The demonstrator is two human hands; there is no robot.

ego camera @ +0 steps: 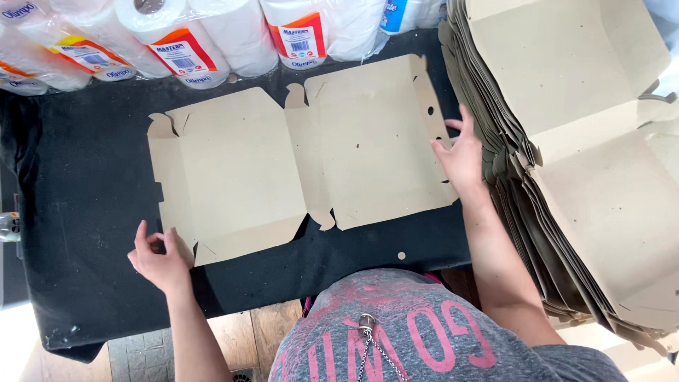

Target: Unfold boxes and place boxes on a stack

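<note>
One head-worn camera looks almost straight down from above the person's chest; it faces the black table, near enough that the flat cardboard blank fills the middle; paper rolls line the far edge.

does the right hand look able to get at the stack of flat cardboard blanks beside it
Probably yes: the right hand rests on the flat box blank's edge, right beside the stack of blanks, with nothing between them.
</note>
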